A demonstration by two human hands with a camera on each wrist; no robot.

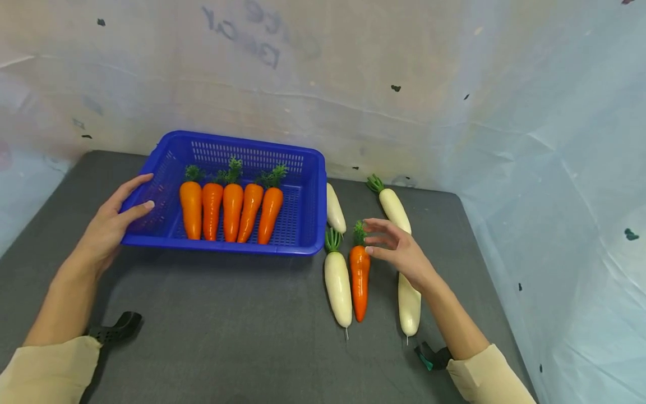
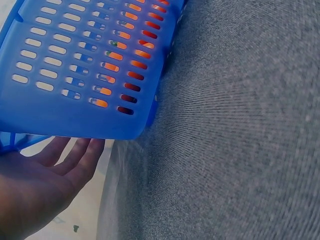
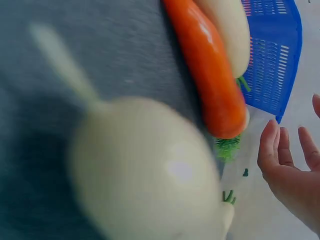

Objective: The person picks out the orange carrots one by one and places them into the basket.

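Note:
My left hand point(image 1: 103, 227) grips the left rim of a blue plastic basket point(image 1: 303, 168), thumb on the inner side and fingers outside. In the left wrist view, those fingers point(image 2: 90, 157) lie against the basket's end wall point(image 2: 65, 110). Several orange carrots with green tops, one a carrot point(image 1: 233, 210), lie side by side in the basket. My right hand point(image 1: 404, 255) hovers by the leafy top of a loose carrot point(image 1: 360, 280). Its fingers are loosely bent and spread apart, holding nothing; the right wrist view shows this hand point(image 3: 295, 175) apart from the carrot point(image 3: 212, 70).
White radishes flank the loose carrot: one radish point(image 1: 338, 286) on its left, another radish point(image 1: 409, 314) and a radish point(image 1: 396, 207) on its right. A further radish point(image 1: 334, 210) is partly hidden beside the basket. Plastic sheeting point(image 1: 343, 129) rises behind the grey table point(image 1: 227, 336).

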